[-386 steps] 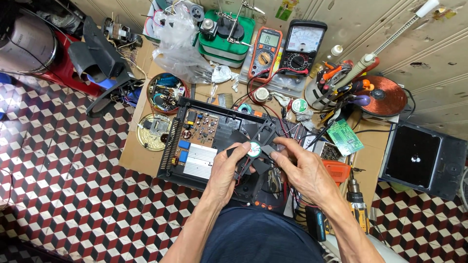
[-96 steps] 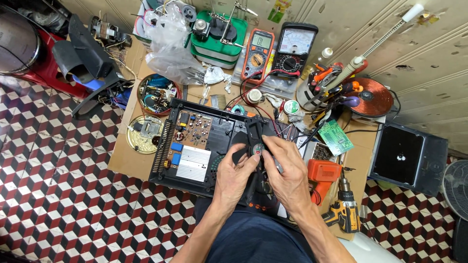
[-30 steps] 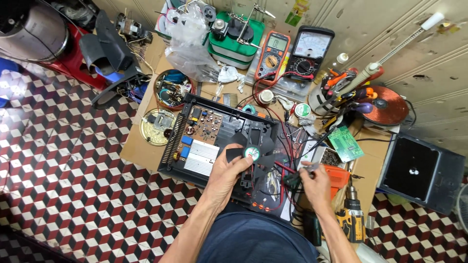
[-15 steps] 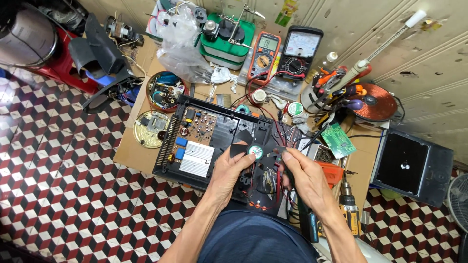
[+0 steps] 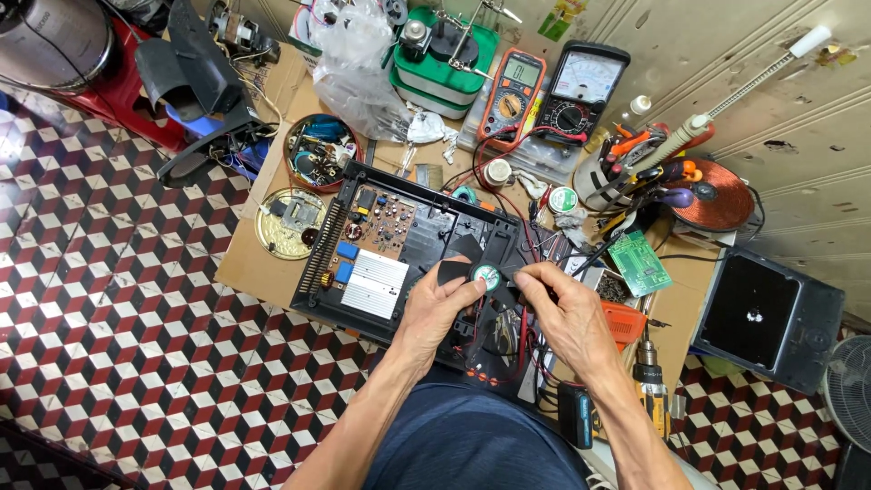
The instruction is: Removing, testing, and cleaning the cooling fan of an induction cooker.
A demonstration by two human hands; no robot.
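Half a second back the right hand sat lower and further right, near the orange tool; now it has come up and in, so both hands meet over the fan.

On the left of the low brown cardboard-covered surface (image 5: 249, 268) lies a round gold-coloured metal disc with parts on it (image 5: 290, 222). Beside it sits the opened black plastic appliance housing (image 5: 426, 231), a long rectangle lying slantwise, its long axis running from upper left to lower right, circuit board and silver heat sink facing up.

The left hand (image 5: 437, 313) rests on the housing, fingers curled around the near side of the small black cooling fan with a green and white round hub label (image 5: 486, 275). The fan lies roughly flat above the housing's right half, hub facing up. The right hand (image 5: 570, 313) pinches at the fan's right edge with thumb and forefinger closed together; what exactly it grips there I cannot tell, as red and black wires crowd the spot.

Further right lie a small green circuit board (image 5: 640, 263) and a copper-coloured wire coil (image 5: 717, 195).
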